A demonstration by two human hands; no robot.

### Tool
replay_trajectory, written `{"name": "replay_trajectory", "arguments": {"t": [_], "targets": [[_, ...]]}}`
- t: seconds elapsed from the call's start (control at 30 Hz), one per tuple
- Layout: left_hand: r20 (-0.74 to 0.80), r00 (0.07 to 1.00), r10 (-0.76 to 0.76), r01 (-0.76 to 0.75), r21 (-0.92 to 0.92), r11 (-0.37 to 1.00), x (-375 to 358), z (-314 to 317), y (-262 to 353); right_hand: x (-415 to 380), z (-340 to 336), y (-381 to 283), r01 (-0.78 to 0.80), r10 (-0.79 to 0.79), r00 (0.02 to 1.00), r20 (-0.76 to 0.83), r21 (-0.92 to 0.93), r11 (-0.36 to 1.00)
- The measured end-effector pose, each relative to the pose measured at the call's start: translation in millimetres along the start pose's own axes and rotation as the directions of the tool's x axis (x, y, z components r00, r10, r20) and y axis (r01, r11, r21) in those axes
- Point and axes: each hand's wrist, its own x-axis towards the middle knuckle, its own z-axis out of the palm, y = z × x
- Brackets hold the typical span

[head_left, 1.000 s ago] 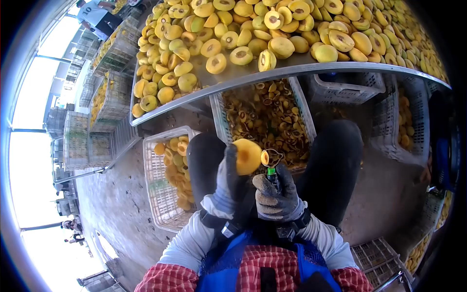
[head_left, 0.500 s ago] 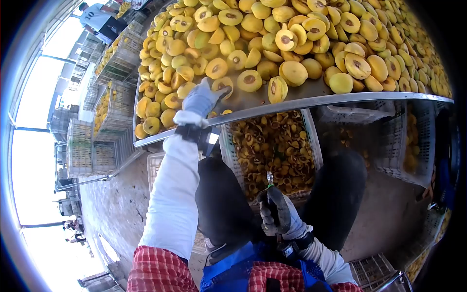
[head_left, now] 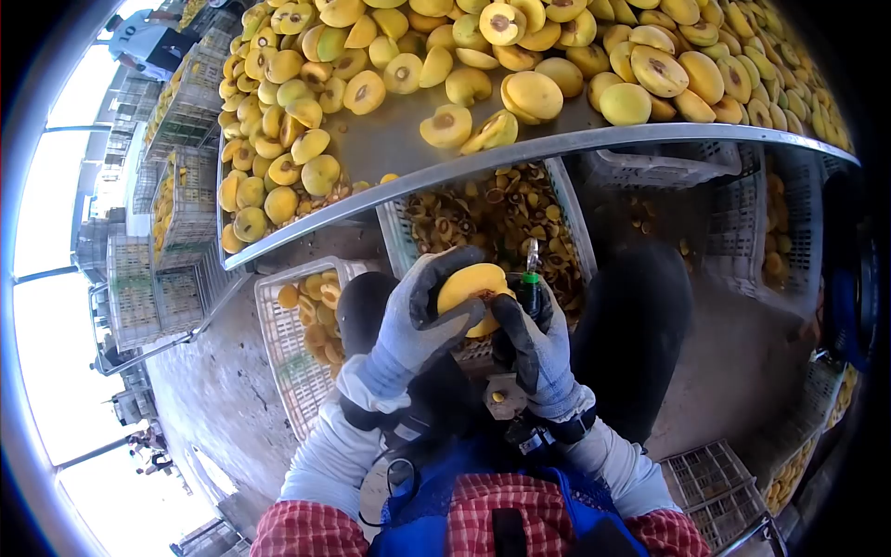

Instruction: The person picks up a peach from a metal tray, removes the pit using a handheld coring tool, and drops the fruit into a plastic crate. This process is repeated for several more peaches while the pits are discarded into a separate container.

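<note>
My left hand (head_left: 408, 325), in a grey-blue glove with dark fingertips, is closed round a yellow peach half (head_left: 473, 283) above my lap. The brown pit hollow of the half faces my right hand (head_left: 546, 357). That hand, gloved too, grips a pitting tool (head_left: 531, 283) with a black handle, a green band and a metal loop tip pointing up. Its thumb touches the peach half near the hollow. Beyond both hands stands a crate (head_left: 577, 218) of brownish pits and scraps. Many peach halves (head_left: 445, 125) lie on the metal table (head_left: 371, 130).
The table's raised metal edge (head_left: 520, 144) runs across in front of me. A white crate (head_left: 278, 357) with peach halves stands at my left knee, another crate (head_left: 729, 218) at the right under the table. Stacked crates (head_left: 139, 278) and a person (head_left: 148, 42) are at the far left.
My left hand has come back from the table to my lap and now holds a peach half. My right hand has risen to meet it with the tool. The view has shifted.
</note>
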Motion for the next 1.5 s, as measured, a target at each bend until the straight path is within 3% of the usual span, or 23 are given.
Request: {"name": "replay_trajectory", "arguments": {"t": [0.03,0.1,0.13,0.2,0.23,0.33,0.37,0.4,0.5,0.6,0.7,0.8,0.9,0.93,0.97,1.03,1.1,1.13,1.17,1.23,1.33,1.43,1.5], "targets": [[-0.106,0.993,-0.051,0.026,-0.221,0.975,-8,13,0,-1,-4,3,-0.032,0.031,0.998,0.046,0.029,0.999],[-0.269,0.938,-0.219,0.005,-0.620,0.784,-21,39,-1,-2,-15,18,-0.109,0.097,0.985,0.145,0.081,0.991],[-0.367,0.904,-0.222,-0.015,-0.543,0.839,-25,45,-12,-3,-10,26,0.017,-0.019,0.994,0.107,0.016,1.000],[-0.373,0.879,-0.299,-0.013,-0.644,0.765,-33,45,-24,-11,-16,26,0.212,-0.168,0.972,0.164,-0.308,0.927],[-0.371,0.866,-0.336,-0.016,-0.692,0.722,-37,46,-28,-15,-19,25,0.306,-0.234,0.949,0.209,-0.454,0.836],[-0.531,0.845,-0.064,-0.111,-0.292,0.950,-42,51,-17,-31,-21,22,0.496,-0.360,0.863,0.354,-0.726,0.476],[-0.529,0.844,-0.093,-0.097,-0.321,0.942,-43,50,-14,-35,-22,24,0.543,-0.384,0.824,0.416,-0.773,0.327],[-0.526,0.841,-0.122,-0.083,-0.349,0.933,-44,50,-11,-38,-21,24,0.501,-0.336,0.860,0.384,-0.760,0.414],[-0.558,0.830,0.016,-0.122,-0.154,0.980,-47,55,-9,-42,-21,29,0.443,-0.305,0.891,0.336,-0.791,0.422],[-0.563,0.824,0.059,-0.159,-0.129,0.979,-51,59,-6,-47,-27,38,0.426,-0.248,0.905,0.347,-0.744,0.514],[-0.564,0.823,0.067,-0.199,-0.177,0.964,-51,62,-13,-43,-39,60,0.640,-0.433,0.758,0.488,-0.687,0.345],[-0.511,0.859,0.026,-0.160,-0.220,0.962,-53,61,-14,-43,-41,53,0.423,-0.201,0.898,0.392,-0.635,0.646],[-0.450,0.889,-0.079,-0.117,-0.391,0.913,-54,64,-13,-46,-44,59,0.487,-0.311,0.871,0.379,-0.587,0.647],[-0.449,0.892,-0.056,-0.159,-0.428,0.890,-54,65,-18,-40,-55,77,0.371,-0.241,0.927,0.289,-0.596,0.713],[-0.486,0.873,-0.029,-0.204,-0.420,0.884,-55,68,-15,-41,-56,83,0.470,-0.375,0.881,0.288,-0.613,0.635],[-0.586,0.790,0.179,-0.292,-0.103,0.951,-51,71,-21,-38,-57,76,0.317,-0.192,0.940,0.283,-0.514,0.797],[-0.545,0.788,0.287,-0.260,0.128,0.957,-51,66,-18,-39,-62,83,0.361,-0.250,0.928,0.276,-0.501,0.786],[-0.538,0.810,0.233,-0.231,0.073,0.970,-51,66,-18,-39,-66,85,0.392,-0.271,0.916,0.296,-0.519,0.759],[-0.527,0.821,0.218,-0.227,0.050,0.973,-50,66,-19,-39,-66,86,0.257,-0.182,0.960,0.213,-0.407,0.876],[-0.479,0.876,0.055,-0.140,-0.142,0.980,-52,64,-20,-38,-68,87,0.325,-0.195,0.931,0.308,-0.459,0.827],[-0.464,0.882,-0.081,-0.126,-0.397,0.909,-54,66,-28,-42,-63,83,0.235,-0.131,0.956,0.263,-0.417,0.878],[-0.466,0.882,-0.075,-0.124,-0.381,0.916,-55,66,-34,-40,-60,85,0.200,-0.107,0.963,0.247,-0.390,0.899],[-0.480,0.875,0.060,-0.154,-0.158,0.975,-53,63,-31,-34,-64,92,0.258,-0.155,0.952,0.264,-0.418,0.871]]}}
